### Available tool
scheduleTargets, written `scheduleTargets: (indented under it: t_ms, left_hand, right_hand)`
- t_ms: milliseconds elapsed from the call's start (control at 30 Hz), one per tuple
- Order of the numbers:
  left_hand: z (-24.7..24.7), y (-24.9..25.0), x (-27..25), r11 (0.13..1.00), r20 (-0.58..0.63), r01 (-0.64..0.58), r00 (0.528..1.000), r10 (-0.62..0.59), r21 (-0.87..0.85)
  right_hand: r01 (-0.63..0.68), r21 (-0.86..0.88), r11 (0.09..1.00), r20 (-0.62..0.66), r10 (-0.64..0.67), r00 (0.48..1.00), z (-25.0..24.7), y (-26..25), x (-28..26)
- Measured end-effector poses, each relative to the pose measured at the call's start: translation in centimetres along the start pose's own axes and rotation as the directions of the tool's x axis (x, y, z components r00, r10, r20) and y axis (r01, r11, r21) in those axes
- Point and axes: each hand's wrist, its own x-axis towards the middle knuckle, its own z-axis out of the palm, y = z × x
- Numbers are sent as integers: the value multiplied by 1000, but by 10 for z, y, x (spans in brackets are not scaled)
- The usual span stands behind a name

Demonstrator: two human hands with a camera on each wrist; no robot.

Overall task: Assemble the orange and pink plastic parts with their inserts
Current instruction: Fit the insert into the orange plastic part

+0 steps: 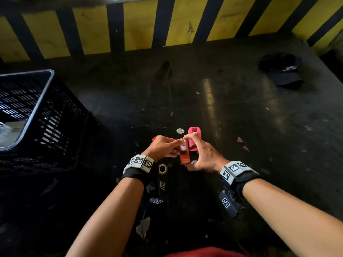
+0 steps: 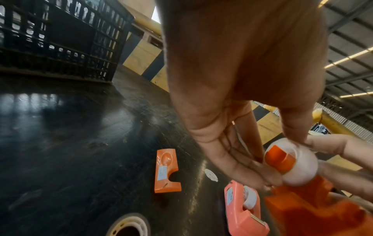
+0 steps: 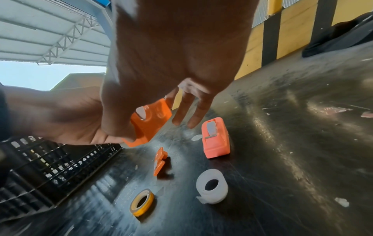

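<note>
**Seating the white roll on the orange hub**

Both hands work over the dark surface, just in front of the pink dispenser. The left hand grips the orange body; the right hand pinches the white roll against it, fingertip and thumb on the rim. From the left wrist, the roll sits partly over an orange hub, apparently not yet fully down.

To do it well, I'd keep the body steady, hold the roll square to the hub, and press evenly; a tilted roll would likely jam.

The pink dispenser stands upright with a roll already inside. The loose orange side plate lies flat to the left, probably the closing piece.

Room is fair: the crate stands well to the left, a second white roll and a yellow tape roll lie near the wrists, so elbows should stay lifted. The surface is open ahead and to the right.
</note>
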Motion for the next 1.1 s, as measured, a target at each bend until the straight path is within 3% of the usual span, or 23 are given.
scheduleTargets:
  t_ms: [67,133,233,367,533,633,700,833,900,1100]
  left_hand:
    - [-4,-2,5,999,-23,18,1000,-17,51]
    - [-11,-11,14,981,-146,-6,989,36,195]
    - [-26,-32,30,852,-341,57,929,146,521]
    - [-42,-58,53,744,-303,159,951,62,649]
    - [-41,-76,69,679,-238,140,970,52,720]
    - [-38,-78,68,727,-270,122,959,89,675]
    - [-37,-75,64,820,-254,66,962,99,569]
    - [-32,-55,49,970,-85,-90,990,111,226]
    - [-28,-39,41,983,-10,-131,991,133,129]
    - [-20,-9,28,983,123,-176,978,169,48]
  right_hand:
    - [-22,17,1000,0,22,1000,1,2,2]
    - [-54,30,998,-6,55,998,-1,3,5]
    - [-102,28,994,-1,102,995,-3,6,11]
    - [-123,38,992,10,123,992,0,13,19]
    - [-130,70,989,32,128,991,7,18,26]
    - [-134,83,987,38,131,991,8,19,29]
    - [-138,85,987,48,134,990,6,16,30]
    - [-158,107,982,34,155,987,-5,12,33]
    - [-171,104,980,-1,172,985,-11,11,34]
    - [-170,132,977,-15,173,985,-27,8,35]
